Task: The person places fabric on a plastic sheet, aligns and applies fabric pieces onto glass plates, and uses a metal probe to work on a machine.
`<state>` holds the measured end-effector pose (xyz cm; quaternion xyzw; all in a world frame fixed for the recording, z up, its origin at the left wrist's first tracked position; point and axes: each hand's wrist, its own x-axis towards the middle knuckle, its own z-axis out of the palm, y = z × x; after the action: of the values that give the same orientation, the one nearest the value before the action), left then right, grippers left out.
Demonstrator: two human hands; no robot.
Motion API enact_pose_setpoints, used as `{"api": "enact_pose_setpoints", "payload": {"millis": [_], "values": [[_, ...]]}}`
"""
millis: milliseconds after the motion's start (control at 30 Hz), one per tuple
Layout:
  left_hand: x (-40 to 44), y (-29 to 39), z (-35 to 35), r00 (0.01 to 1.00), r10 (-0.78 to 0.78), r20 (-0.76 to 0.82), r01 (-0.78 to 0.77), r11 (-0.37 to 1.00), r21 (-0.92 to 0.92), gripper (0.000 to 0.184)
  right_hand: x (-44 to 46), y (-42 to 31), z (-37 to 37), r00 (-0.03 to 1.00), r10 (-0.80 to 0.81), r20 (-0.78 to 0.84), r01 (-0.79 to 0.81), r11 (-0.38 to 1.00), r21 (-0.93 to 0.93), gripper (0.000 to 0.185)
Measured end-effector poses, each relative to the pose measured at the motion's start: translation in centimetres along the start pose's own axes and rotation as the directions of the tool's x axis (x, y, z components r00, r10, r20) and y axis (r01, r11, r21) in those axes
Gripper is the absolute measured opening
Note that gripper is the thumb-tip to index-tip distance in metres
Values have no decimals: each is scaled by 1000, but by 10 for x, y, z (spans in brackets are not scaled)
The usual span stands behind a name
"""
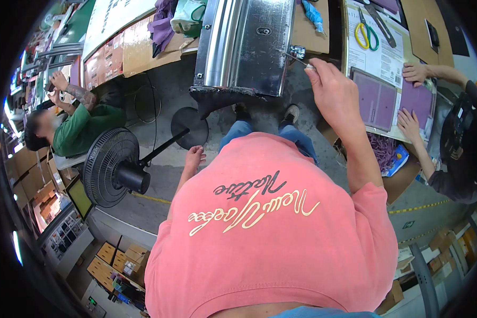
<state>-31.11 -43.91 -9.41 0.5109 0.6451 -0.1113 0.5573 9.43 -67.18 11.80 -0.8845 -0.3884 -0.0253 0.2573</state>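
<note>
A metal machine (246,45) with a polished roller and a dark, worn plate stands in front of me. On its right side is a small knurled metal knob (298,52). My right hand (334,90) is closed beside that knob, pinching a thin metal rod (297,59) that reaches toward the machine's edge. The fingers hide the rod's near end, so its exact kind does not show. Low by my left side hangs my left hand (195,156), its fingers loosely bent and apart, with nothing visible in them. It is near the fan's pole, without touching it.
A black fan (114,168) stands at left, near a person in green (74,127). At right, another person's hands (408,124) rest on purple sheets (416,100) at a table with scissors (367,36). Beneath is a box of purple scraps (382,153).
</note>
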Motion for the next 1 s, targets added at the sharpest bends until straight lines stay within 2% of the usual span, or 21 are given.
{"api": "enact_pose_setpoints", "payload": {"millis": [67,133,200,233,367,567,700,867,900,1000], "values": [[1,1,0,1000,0,-1,0,1000,-6,22,0,-2,-2,999,22,24,-21,999,-42,11],[-1,-1,0,1000,0,-7,0,1000,-13,22,1,-5,-10,989,109,96,-125,977,174,12],[0,-1,1,1000,0,-9,0,1000,-16,22,2,-6,-16,966,182,186,-240,897,370,12],[-1,-1,1,1000,-1,-9,1,1000,-17,22,2,-5,-14,966,182,186,-241,897,370,12],[-2,-2,2,1000,-14,-8,14,1000,-17,22,-5,-2,3,996,71,-54,-53,954,294,11],[1,0,4,1000,-12,-9,11,1000,-17,22,-6,-12,-5,975,215,60,-224,928,299,13],[1,0,2,1000,-12,-6,12,1000,-19,22,-8,-2,12,981,63,-183,10,928,373,15],[2,2,4,1000,-24,-9,24,1000,-9,22,17,-2,-21,930,214,-299,-89,920,381,16],[2,3,2,1000,-11,-9,11,1000,-11,22,19,1,-21,926,211,-312,-82,922,379,16],[7,6,-1,1000,-6,-8,6,1000,-14,22,11,11,-10,984,98,-145,-49,949,310,17]]}}
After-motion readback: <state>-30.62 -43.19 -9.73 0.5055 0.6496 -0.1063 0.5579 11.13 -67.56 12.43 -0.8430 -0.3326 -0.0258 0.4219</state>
